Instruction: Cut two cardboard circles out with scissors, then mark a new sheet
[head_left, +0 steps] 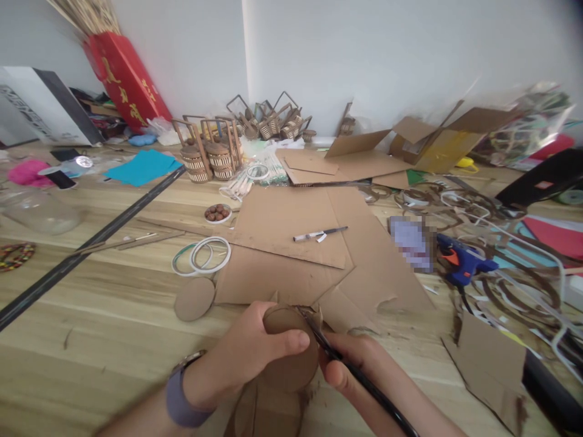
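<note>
My left hand point(248, 349) is closed on a round cardboard disc point(289, 370), its thumb flat across the upper face. My right hand point(359, 358) grips a long, slim black tool point(364, 385), whose exact kind I cannot make out. The tool's tip meets the disc's upper right edge, where a torn cardboard strip point(313, 314) curls up. Below the disc lies another piece of cardboard point(268, 409), partly hidden. A second cardboard disc point(195, 299) rests on the table to the left of my hands.
Ahead lie cardboard sheets point(282, 212) with a pen point(314, 233) on top. White rings point(210, 255) and a dish of brown balls point(217, 213) are at left. At right are a blue glue gun point(469, 261) and cardboard scraps point(492, 358). Small woven baskets point(212, 158) stand behind.
</note>
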### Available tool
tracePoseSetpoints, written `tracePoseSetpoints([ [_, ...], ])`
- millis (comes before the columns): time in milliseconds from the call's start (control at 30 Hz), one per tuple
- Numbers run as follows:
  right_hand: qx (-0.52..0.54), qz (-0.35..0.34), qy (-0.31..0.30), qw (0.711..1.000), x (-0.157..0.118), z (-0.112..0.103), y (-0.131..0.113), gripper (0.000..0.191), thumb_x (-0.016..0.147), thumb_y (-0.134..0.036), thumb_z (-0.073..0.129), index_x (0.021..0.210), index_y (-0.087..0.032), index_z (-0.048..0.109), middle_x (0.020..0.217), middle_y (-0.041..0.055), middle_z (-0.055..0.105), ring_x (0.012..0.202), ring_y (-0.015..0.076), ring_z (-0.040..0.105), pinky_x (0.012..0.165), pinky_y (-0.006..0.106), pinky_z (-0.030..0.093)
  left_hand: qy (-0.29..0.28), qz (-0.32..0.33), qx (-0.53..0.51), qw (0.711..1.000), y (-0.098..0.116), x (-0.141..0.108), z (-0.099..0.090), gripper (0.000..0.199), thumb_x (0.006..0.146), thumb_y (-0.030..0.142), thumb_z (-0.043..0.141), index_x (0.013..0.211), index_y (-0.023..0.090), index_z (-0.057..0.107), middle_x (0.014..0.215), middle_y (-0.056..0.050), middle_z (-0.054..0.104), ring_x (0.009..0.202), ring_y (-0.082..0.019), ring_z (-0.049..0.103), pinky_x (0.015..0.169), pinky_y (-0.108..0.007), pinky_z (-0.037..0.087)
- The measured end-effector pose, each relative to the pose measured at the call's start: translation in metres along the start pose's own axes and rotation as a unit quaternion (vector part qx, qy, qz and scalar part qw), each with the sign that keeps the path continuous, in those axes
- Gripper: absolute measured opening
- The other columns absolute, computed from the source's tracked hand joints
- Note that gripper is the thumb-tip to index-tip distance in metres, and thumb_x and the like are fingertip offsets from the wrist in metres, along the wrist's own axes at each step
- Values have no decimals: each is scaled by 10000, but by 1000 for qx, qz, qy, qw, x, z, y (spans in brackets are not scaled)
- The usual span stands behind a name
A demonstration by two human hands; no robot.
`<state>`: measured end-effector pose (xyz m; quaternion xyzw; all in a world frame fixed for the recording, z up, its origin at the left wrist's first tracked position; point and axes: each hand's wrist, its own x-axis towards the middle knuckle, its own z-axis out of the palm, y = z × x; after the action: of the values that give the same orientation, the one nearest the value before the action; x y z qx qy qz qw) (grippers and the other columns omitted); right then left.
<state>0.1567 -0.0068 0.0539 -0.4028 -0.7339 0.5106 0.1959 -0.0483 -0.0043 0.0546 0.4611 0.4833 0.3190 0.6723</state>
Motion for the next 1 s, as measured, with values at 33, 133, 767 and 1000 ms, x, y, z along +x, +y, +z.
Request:
tracePoseSetpoints([
  [33,-2,1,2,1000,0,0,1,703,840,-877,308,701,-202,452,656,-42,340,582,119,283,510,250,233,1,0,1,1000,0,0,0,397,705,462,813,976,174,779,985,-46,767,905,-225,654,773,-281,506],
  [133,-2,-1,6,1000,-2,2,2,696,853,-863,313,709,-200,467,651,-43,354,578,117,296,503,250,225,-5,-2,2,1000,1,0,-1,389,704,460,812,961,170,778,979,-47,767,912,-228,656,786,-285,509],
  [767,-14,34,-13,999,-1,-2,6,780,732,-964,311,672,-197,443,624,-37,344,567,116,295,484,253,202,2,-1,-8,1000,-2,1,0,347,713,384,805,999,188,776,1000,-37,779,952,-237,663,813,-294,512],
  [1000,13,45,-18,999,0,-3,0,791,711,-975,329,693,-194,451,632,-35,343,590,122,298,492,249,188,-12,-11,14,1000,-7,3,-1,400,708,460,811,975,165,773,968,-48,767,916,-231,653,766,-280,502],
])
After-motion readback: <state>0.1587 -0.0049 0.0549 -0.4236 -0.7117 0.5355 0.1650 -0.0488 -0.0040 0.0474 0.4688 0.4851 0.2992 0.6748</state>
